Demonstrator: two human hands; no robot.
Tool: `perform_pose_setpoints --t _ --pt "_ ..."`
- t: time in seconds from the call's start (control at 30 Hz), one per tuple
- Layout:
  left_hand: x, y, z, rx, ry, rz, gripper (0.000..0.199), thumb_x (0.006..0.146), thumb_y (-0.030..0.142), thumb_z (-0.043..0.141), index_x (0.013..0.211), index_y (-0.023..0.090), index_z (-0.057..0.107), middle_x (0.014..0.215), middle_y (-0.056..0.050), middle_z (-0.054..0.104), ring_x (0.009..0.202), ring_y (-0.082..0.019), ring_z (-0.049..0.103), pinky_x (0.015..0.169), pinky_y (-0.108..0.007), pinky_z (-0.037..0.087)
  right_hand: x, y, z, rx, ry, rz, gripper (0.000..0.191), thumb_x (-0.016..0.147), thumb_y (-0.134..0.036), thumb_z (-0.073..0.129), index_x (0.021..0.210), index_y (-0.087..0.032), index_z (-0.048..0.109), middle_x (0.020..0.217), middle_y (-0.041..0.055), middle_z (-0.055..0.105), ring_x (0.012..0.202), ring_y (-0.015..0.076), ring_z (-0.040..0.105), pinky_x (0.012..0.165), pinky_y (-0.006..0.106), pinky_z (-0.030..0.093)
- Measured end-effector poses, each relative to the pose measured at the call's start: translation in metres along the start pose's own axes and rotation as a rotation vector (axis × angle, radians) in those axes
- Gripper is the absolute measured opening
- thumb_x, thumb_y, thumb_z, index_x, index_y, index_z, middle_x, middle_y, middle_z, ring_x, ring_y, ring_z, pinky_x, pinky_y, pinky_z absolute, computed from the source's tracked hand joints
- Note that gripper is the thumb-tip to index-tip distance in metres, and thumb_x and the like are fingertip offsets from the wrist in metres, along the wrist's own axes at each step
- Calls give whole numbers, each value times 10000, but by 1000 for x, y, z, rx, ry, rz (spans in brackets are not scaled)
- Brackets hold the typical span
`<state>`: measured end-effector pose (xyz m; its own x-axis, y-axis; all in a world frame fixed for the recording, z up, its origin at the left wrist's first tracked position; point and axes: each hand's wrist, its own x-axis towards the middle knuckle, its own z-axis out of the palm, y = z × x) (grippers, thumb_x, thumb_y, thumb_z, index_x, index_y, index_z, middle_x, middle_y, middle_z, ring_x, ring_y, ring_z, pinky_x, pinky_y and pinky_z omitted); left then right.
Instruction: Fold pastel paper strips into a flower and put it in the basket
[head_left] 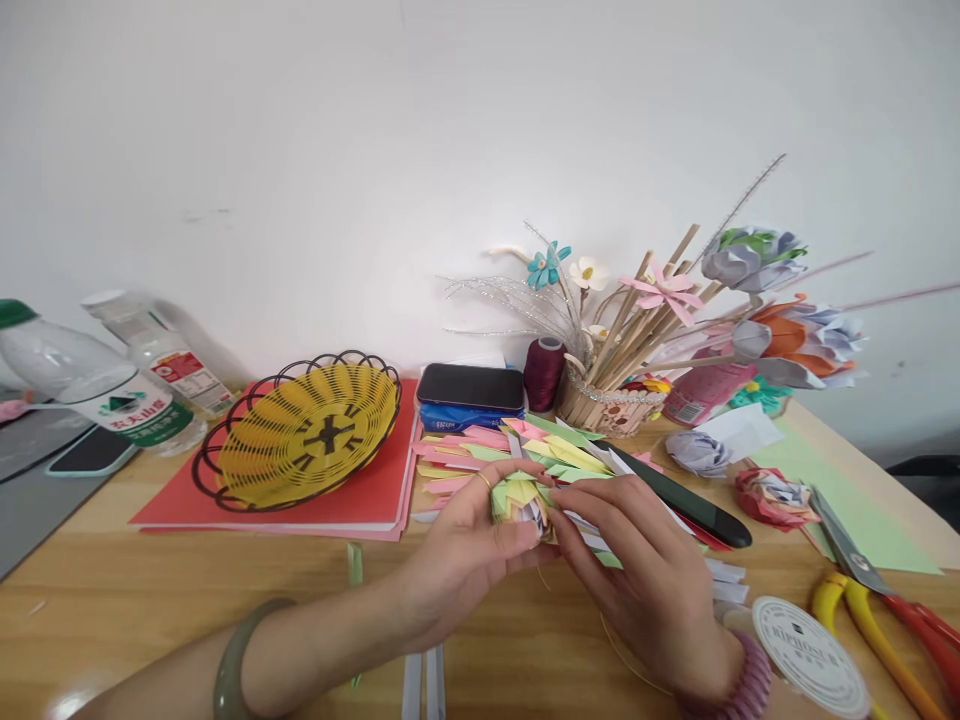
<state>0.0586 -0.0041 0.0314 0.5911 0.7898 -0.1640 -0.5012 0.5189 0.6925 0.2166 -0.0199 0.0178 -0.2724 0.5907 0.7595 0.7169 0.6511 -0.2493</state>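
Note:
My left hand (484,535) is wrapped round a small ball-like folded paper flower (517,492) of green, yellow and white pieces. From the other side, my right hand (637,560) pinches the edge of the same flower, thumb and fingertips together. A thin thread hangs below the flower. Right behind both hands lies a spread of folded paper strips (555,445) in pink, yellow, green and white. Whether my right fingertips also hold a loose piece is hidden.
A yellow woven basket (311,435) rests on red paper (172,500) at left, beside bottles (112,390). Behind are a phone (470,387), maroon thread spool (545,372) and flower-filled pot (607,402). Scissors (847,540), yellow-handled tool (874,630) and round-lidded container (810,650) are right.

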Motion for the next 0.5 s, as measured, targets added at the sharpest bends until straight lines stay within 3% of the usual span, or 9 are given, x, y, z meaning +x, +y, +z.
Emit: perform_pose_setpoints --t 0.27,0.5 --pt "-1 -2 2 11 -6 38 330 733 97 584 1035 207 507 987 -38 555 904 -124 527 877 -334 392 0 5 -3 -199 1 -76 272 716 -85 635 958 -171 546 787 60 635 716 168 552 612 306 478" --pt "-1 -5 0 100 -19 84 327 740 138 588 1039 223 486 1022 -32 556 949 -133 505 912 -339 362 1 4 -3 -252 -20 -39 196 730 -105 621 914 -151 571 779 70 652 710 178 576 627 316 481"
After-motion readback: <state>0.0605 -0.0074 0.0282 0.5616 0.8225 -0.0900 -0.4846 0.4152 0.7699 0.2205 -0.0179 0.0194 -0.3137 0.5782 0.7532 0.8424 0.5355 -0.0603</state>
